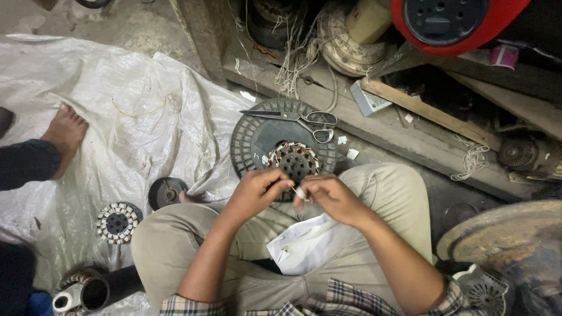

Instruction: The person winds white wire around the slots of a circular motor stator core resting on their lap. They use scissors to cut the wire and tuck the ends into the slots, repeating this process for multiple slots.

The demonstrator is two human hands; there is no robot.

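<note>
Paper strip [300,192], small and white, is what both hands hold. But let us start with the big things around it.

A big white plastic sheet [105,117] covers the floor, maybe to keep small parts from getting lost in the dirt. A bare foot [64,133] of another person rests on it, well apart from the work. A long wooden shelf [410,126] runs along the top, full of old motor parts and string.

The person sits cross-legged in tan trousers [380,193]. A round dark plastic disc [257,137] lies on the floor just past the knees. It works like a tray. Scissors [304,120] lie on its far edge, close enough to grab. A round motor core [294,161] with copper wire wound in it sits on the disc, just in front of the hands. A second core [117,222] lies on the sheet to the left, near a small dark wheel [167,192]. White paper [304,243] rests in the lap, handy for more pieces.

The left hand [254,190] is closed, with its fingertips pinching the strip. The right hand [333,196] is also curled in, pinching the strip from the other side. Both hands are held close together above the knees, right next to the core, so the tiny piece stays steady.
</note>
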